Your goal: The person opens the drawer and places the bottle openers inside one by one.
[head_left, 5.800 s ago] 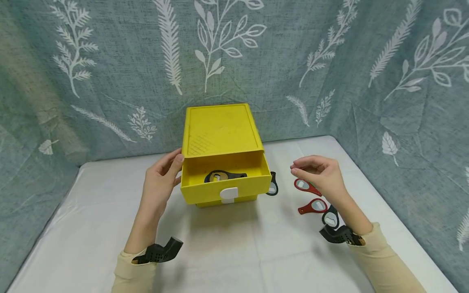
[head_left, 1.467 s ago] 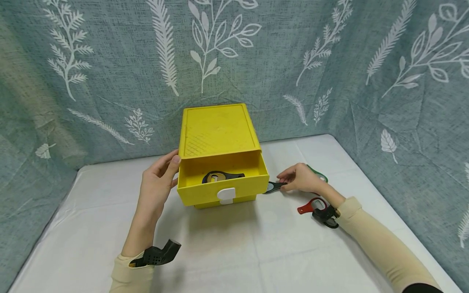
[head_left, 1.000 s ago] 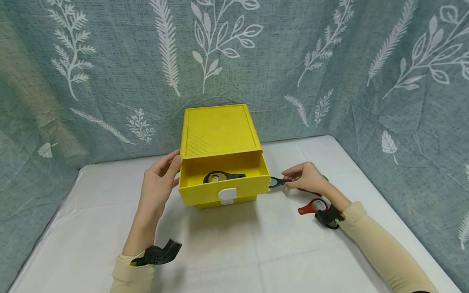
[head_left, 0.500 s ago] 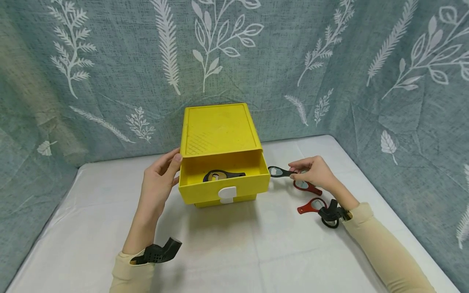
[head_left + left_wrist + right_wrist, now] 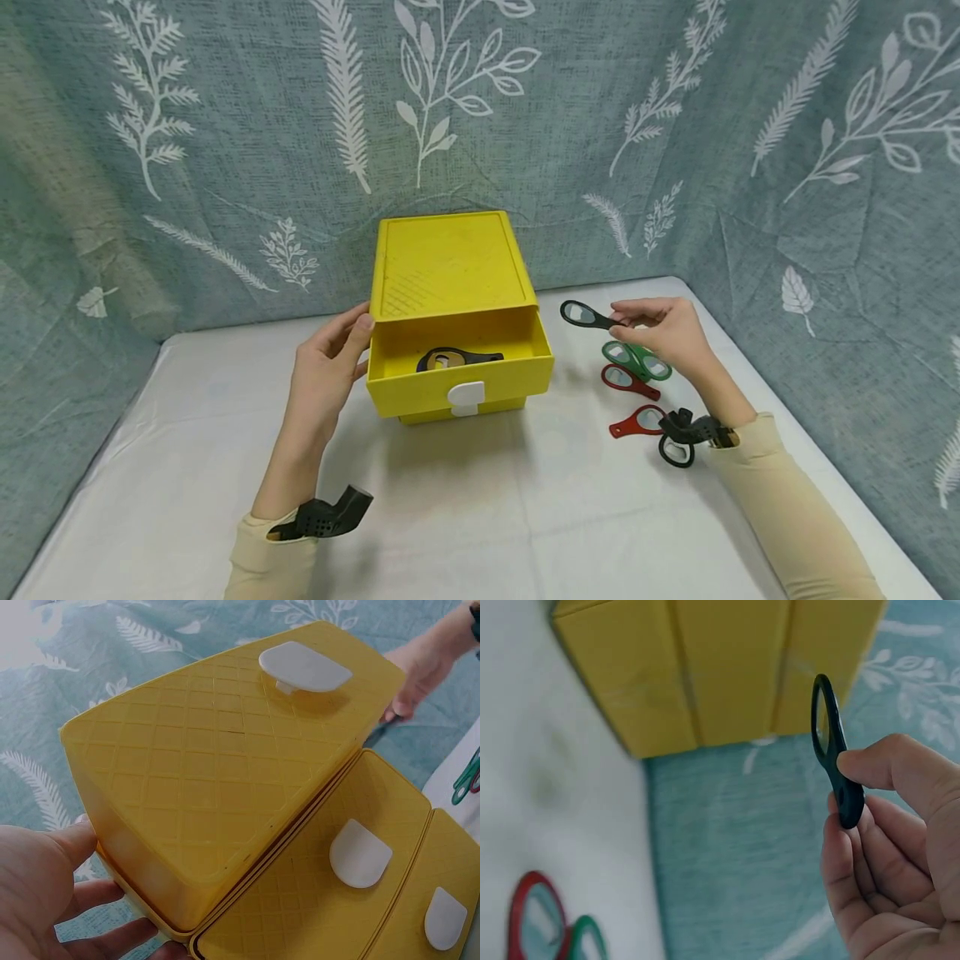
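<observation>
And the R hand [image 5: 663, 329] has a black magnifier [image 5: 588, 315] up off the table [image 5: 480, 517], handle pinched btw thumb & fingers, lens end pointing L twd the yellow cabinet [image 5: 453, 262]! Over on the other side, L hand [image 5: 322, 375] rests against the cabinet's L side, thumb at the front edge, fingers spread and only slightly bent, just touching. Btw the two hands the top drawer [image 5: 420, 385] sits pulled out, white pull [image 5: 467, 395] facing the person, w/ another black magnifier [image 5: 472, 358] lying inside, R of the L hand; two lower drawers [image 5: 285, 892] are closed, per L wrist view. Just under the R hand, nearer the person, two green magnifiers [image 5: 618, 352] overlap, w/ a red magnifier [image 5: 618, 377] right up by them, touching or not, can't tell. Closer to the R wrist: a 2nd red magnifier [image 5: 649, 419], handle aimed L, and beside it one more black magnifier [image 5: 677, 451], partly hidden by the wrist cam [image 5: 690, 427]. Beige sleeves [image 5: 787, 500] on both arms; leaf-print cloth [image 5: 255, 125] hangs beyond the hands.
</observation>
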Available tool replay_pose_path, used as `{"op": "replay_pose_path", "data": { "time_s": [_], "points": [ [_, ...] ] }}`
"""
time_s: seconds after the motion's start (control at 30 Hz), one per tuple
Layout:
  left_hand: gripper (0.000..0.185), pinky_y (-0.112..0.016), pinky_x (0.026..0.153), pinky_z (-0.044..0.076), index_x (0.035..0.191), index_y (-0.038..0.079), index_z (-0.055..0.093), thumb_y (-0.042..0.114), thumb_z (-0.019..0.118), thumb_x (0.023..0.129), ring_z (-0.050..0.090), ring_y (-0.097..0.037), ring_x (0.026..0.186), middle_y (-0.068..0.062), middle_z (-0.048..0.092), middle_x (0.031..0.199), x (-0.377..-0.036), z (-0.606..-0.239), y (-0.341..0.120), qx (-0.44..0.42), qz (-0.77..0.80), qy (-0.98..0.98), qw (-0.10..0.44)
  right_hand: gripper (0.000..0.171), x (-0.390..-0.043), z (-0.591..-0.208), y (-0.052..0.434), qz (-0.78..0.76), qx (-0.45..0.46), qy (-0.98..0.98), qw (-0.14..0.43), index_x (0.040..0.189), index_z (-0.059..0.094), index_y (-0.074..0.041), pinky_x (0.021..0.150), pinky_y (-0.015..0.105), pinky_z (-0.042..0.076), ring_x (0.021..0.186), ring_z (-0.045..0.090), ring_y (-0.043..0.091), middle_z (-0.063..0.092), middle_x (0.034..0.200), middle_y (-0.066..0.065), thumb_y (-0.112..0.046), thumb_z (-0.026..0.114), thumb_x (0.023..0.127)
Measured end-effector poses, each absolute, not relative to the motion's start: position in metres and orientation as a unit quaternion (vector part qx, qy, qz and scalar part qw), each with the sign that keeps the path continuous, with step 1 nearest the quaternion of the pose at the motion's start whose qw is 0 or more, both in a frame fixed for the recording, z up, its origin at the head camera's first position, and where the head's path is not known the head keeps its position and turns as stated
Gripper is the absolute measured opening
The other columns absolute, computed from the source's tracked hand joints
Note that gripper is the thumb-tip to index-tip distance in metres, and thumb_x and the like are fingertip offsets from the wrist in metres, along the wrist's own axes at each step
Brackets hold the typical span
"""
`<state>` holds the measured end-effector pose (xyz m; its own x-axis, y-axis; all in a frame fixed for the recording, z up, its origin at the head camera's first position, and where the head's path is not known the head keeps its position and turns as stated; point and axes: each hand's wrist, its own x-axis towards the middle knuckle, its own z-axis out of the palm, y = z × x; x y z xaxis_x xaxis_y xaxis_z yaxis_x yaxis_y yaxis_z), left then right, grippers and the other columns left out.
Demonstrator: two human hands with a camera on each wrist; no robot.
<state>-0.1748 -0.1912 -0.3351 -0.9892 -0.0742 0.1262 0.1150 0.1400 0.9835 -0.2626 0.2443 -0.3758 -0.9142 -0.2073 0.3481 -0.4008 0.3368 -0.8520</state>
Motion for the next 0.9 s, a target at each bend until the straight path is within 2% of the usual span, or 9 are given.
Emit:
{"op": "replay_pose_path", "data": {
  "time_s": [0.27, 0.6, 0.7, 0.9],
  "points": [
    [0.060, -0.043, 0.098, 0.049, 0.147, 0.020, 0.049, 0.052, 0.056, 0.096, 0.050, -0.025, 0.127, -0.008, 0.051, 0.142, -0.175, -0.335, -0.191, -0.011, -0.645, -0.760, 0.075, 0.029, -0.250, -0.345, 0.239, 0.564, 0.219, -0.787, 0.118, 0.108, 0.070, 0.013, 0.069, 0.024, 0.058, 0.079, 0.068, 0.017, 0.072, 0.094, 0.020, 0.009, 0.078, 0.080],
    [0.060, -0.040, 0.096, 0.051, 0.148, 0.020, 0.049, 0.051, 0.055, 0.096, 0.050, -0.025, 0.128, -0.008, 0.051, 0.142, -0.175, -0.334, -0.191, -0.010, -0.645, -0.760, 0.075, 0.028, -0.242, -0.306, 0.231, 0.578, 0.257, -0.764, 0.126, 0.106, 0.074, 0.005, 0.076, 0.028, 0.058, 0.082, 0.067, 0.024, 0.073, 0.092, 0.014, 0.005, 0.081, 0.079],
    [0.060, -0.042, 0.098, 0.050, 0.148, 0.021, 0.049, 0.051, 0.055, 0.097, 0.049, -0.026, 0.128, -0.008, 0.050, 0.143, -0.175, -0.333, -0.191, -0.010, -0.645, -0.761, 0.072, 0.029, -0.240, -0.296, 0.225, 0.584, 0.266, -0.759, 0.109, 0.107, 0.075, 0.004, 0.076, 0.029, 0.059, 0.084, 0.067, 0.026, 0.073, 0.093, 0.015, 0.004, 0.081, 0.079],
    [0.061, -0.043, 0.098, 0.049, 0.148, 0.021, 0.049, 0.053, 0.056, 0.096, 0.050, -0.025, 0.128, -0.007, 0.050, 0.143, -0.177, -0.333, -0.192, -0.007, -0.644, -0.762, 0.068, 0.032, -0.240, -0.280, 0.211, 0.601, 0.299, -0.741, 0.032, 0.110, 0.074, 0.004, 0.073, 0.031, 0.060, 0.085, 0.067, 0.025, 0.073, 0.094, 0.015, 0.006, 0.080, 0.079]
  ]
}}
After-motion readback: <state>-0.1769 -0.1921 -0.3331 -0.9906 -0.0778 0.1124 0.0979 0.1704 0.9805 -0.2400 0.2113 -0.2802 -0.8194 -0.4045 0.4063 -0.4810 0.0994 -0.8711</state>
